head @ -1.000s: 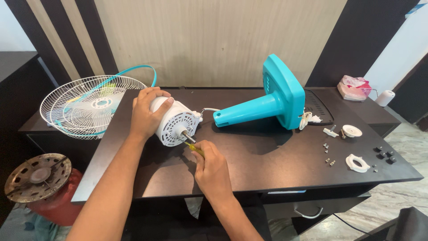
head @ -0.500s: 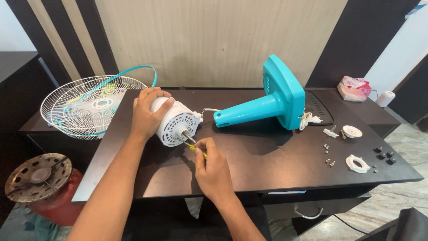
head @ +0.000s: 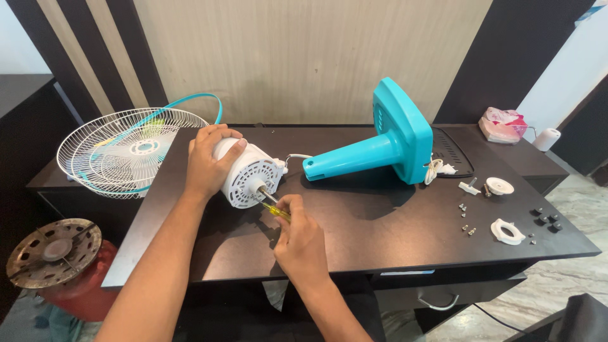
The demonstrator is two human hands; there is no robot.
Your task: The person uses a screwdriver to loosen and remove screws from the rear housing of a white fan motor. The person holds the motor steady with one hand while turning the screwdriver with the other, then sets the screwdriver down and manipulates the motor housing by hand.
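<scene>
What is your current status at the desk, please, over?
Left hand in a grip on the white round fan motor housing. Right hand holds the yellow-handled screwdriver, tip at the housing's face. Nothing in the way.

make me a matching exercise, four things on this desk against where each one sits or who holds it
Things:
1. white fan motor
2. yellow-handled screwdriver
3. teal fan stand
4. wire fan guards

Places:
A. lying on its side at mid-desk
B. under the left hand
C. on the desk's far left end
D. in the right hand

Pairs: 1-B, 2-D, 3-A, 4-C
</scene>
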